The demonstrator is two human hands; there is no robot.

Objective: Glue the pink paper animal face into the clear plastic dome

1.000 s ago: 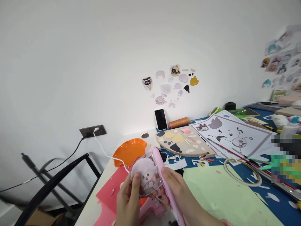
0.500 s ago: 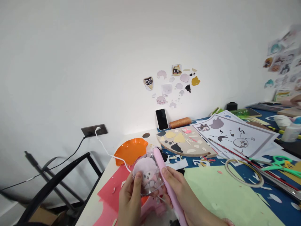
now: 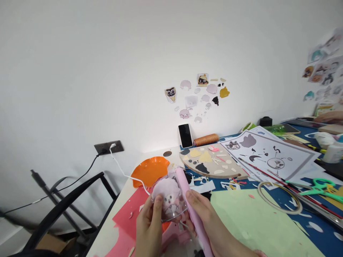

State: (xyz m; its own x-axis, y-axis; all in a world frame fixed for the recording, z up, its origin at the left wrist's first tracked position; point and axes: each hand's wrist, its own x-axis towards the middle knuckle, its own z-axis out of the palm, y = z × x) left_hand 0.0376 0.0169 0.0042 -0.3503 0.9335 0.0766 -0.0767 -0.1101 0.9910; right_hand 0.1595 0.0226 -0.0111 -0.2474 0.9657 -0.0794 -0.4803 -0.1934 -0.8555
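Pink bar [image 3: 183,182] in your right hand [image 3: 205,210], fingers closed round it. Your left hand [image 3: 148,217] pinches pale curly-haired figure [image 3: 167,186], thumb on front, clear plastic about it, just beside bar, before orange dish [image 3: 150,171]. Figure looks largely formed, face and body showing; what remains, cannot tell. Small shapes [image 3: 205,156] lie cut on board [image 3: 230,175]; offcuts [image 3: 202,180] beside it.

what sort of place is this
Probably a craft workspace: there are green-handled scissors, a printed sheet of shapes and cut-out shapes stuck to the wall.
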